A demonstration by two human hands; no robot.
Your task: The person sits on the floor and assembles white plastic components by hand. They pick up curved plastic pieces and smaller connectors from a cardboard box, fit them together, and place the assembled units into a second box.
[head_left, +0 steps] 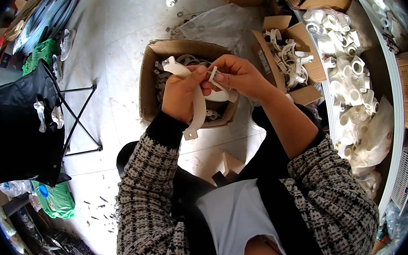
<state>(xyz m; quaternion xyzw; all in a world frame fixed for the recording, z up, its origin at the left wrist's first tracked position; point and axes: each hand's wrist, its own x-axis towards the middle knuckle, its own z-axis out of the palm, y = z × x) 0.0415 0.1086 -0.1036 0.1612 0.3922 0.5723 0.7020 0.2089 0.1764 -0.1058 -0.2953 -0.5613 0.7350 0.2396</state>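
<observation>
Both of my hands meet over an open cardboard box point(147, 86) on the floor between my knees. My left hand point(178, 99) is closed round a white curved pipe clamp point(199, 109), whose flat holed end hangs down past the palm. In my right hand point(243, 77), thumb and fingers pinch the lug of a white clamp point(214, 75) close to my left fingertips. Any small fastener between the fingertips is too hidden to make out. Below the hands, more white and grey clamp parts point(188, 60) lie in the box.
Right of it stands a smaller carton of white clamps point(292, 65). A shelf holds bagged white pipe fittings point(349, 79) along the right. At the left is a black folding chair point(22, 130); clear plastic sheeting point(218, 25) lies beyond the box.
</observation>
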